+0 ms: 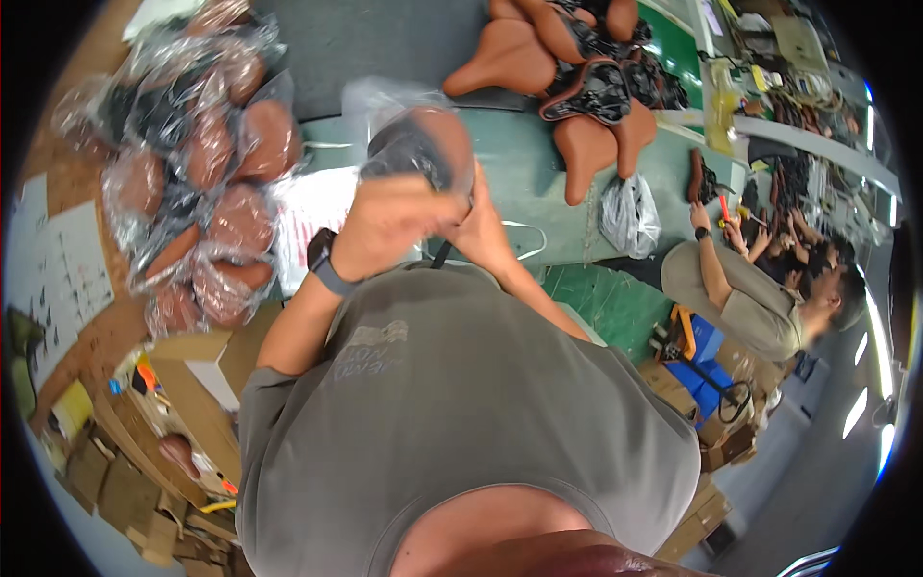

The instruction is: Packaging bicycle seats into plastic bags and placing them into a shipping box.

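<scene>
A brown bicycle saddle (444,137) with a black underside is held up in front of my chest, tilted. Around its far left side spreads a clear plastic bag (370,100); how much of the saddle it covers is unclear. My right hand (473,223) grips the saddle's near right end. Against the near side of the saddle is my left hand (392,219), a dark watch on its wrist. Motion smears its fingers, so I cannot make out whether they grip the saddle or the bag.
Bagged saddles (207,149) are heaped at the left. Unwrapped brown saddles (586,144) lie at the far right, near a bundle of plastic bags (630,213). A white printed sheet (312,207) lies on the green table (524,178). A co-worker (735,288) is at the right; cardboard boxes (130,495) stand lower left.
</scene>
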A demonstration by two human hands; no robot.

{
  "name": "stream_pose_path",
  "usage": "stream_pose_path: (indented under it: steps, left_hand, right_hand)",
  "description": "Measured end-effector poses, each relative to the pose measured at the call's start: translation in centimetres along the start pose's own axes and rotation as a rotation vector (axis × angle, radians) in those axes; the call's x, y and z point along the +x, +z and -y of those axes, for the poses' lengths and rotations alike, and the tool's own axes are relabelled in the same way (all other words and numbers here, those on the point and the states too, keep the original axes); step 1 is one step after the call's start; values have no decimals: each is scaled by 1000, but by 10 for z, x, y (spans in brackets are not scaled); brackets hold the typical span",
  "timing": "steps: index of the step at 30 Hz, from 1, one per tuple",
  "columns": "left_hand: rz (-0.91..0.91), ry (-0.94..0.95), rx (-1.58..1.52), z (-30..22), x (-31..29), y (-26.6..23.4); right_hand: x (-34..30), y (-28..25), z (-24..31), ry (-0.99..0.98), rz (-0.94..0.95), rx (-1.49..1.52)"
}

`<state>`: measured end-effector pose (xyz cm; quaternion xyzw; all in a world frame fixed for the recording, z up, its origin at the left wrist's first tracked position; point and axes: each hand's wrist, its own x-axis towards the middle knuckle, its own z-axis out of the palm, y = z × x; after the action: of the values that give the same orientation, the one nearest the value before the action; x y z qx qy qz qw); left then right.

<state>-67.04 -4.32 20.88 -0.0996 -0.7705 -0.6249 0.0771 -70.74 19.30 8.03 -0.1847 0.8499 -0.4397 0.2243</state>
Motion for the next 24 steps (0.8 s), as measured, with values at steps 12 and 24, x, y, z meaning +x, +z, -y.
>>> stream_pose_path:
  steps: [12,24]
  left_hand:
    - [-1793,5,196,-3,-20,-187]
    - [-272,-323,375,240,-13,127]
  right_hand:
    - [30,-183,-303,902,-524,-596]
    - [-121,-80,-224,643,-316,977]
